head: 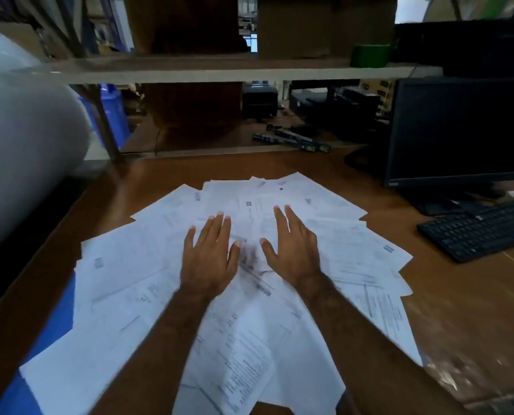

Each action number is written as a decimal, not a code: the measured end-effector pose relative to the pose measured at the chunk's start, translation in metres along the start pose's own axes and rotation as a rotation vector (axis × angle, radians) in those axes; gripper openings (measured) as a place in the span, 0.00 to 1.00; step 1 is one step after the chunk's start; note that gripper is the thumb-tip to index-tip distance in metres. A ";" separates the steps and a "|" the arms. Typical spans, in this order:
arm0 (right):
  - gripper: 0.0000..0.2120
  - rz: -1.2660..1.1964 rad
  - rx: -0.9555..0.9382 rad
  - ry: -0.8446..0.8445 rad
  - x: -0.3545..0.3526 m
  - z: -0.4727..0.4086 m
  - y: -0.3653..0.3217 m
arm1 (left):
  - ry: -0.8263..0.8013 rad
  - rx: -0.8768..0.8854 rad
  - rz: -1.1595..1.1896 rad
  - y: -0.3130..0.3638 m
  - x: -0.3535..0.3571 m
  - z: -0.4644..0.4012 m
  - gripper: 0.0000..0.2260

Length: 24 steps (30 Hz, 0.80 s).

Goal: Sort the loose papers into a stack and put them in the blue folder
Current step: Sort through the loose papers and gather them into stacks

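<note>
Nearest the camera, two bare forearms reach forward over a wide, untidy spread of loose papers (124, 283), white printed sheets that overlap at many angles and cover the middle of the brown tabletop (459, 310) from the near edge to about halfway across. At the near left, a blue folder (52, 322) lies flat on the tabletop, mostly buried under the sheets, with only a strip of it showing along their left edge and at the near left corner. Further in, both hands rest palm down on the middle of the pile, just beside each other but apart. The left hand (209, 259) is flat with its fingers straight and slightly spread, the thumb pointing right; it holds nothing. The right hand (291, 253) is likewise flat and unclenched, fingers extended and close together, thumb angled left toward the other hand, with nothing pinched. To the right, well apart from the papers, a black keyboard (480, 229) sits on the tabletop, and beyond it stands a dark monitor (459, 130). At the far left, a large pale rounded shape (19, 139) is blurred and cannot be made out. Farthest back, a wooden shelf (208, 71) runs across, with boxes and dark equipment on and below it.
</note>
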State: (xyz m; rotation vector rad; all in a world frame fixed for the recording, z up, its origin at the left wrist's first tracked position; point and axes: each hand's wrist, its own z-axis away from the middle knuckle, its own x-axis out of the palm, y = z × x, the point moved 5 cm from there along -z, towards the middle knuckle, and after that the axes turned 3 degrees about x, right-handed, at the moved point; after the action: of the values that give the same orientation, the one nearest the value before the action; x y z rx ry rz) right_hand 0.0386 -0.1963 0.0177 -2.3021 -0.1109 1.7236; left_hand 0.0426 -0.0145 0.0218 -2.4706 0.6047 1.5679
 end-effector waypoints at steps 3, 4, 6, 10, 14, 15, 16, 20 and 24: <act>0.37 0.003 0.067 0.019 -0.004 0.005 0.031 | -0.025 0.005 0.039 0.007 0.008 0.000 0.32; 0.37 0.013 0.102 0.012 -0.004 0.007 0.045 | -0.020 0.004 0.034 0.008 0.010 0.001 0.32; 0.36 0.035 0.184 -0.041 -0.001 0.014 0.071 | -0.031 0.035 0.061 0.022 0.017 0.001 0.32; 0.34 0.081 0.223 -0.169 0.009 0.029 0.089 | -0.025 0.104 0.088 0.043 0.025 0.003 0.32; 0.24 -0.060 0.072 -0.238 0.016 0.040 0.089 | -0.020 0.118 0.077 0.046 0.028 0.006 0.31; 0.21 -0.131 0.020 -0.279 0.013 0.041 0.088 | -0.023 0.110 0.064 0.042 0.028 0.007 0.31; 0.18 -0.179 -0.021 -0.334 0.010 0.041 0.088 | -0.030 0.099 0.055 0.037 0.028 0.008 0.31; 0.11 -0.238 -0.032 -0.325 0.004 0.033 0.084 | -0.023 0.058 0.026 0.020 0.023 0.014 0.30; 0.32 -0.069 -0.006 -0.428 0.020 0.031 0.069 | -0.008 0.045 0.007 0.009 0.021 0.020 0.30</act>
State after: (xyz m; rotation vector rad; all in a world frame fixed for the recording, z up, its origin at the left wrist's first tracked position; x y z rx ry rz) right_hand 0.0080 -0.2534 -0.0266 -1.8723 -0.2725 2.1506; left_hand 0.0295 -0.0212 -0.0050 -2.4306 0.6415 1.5489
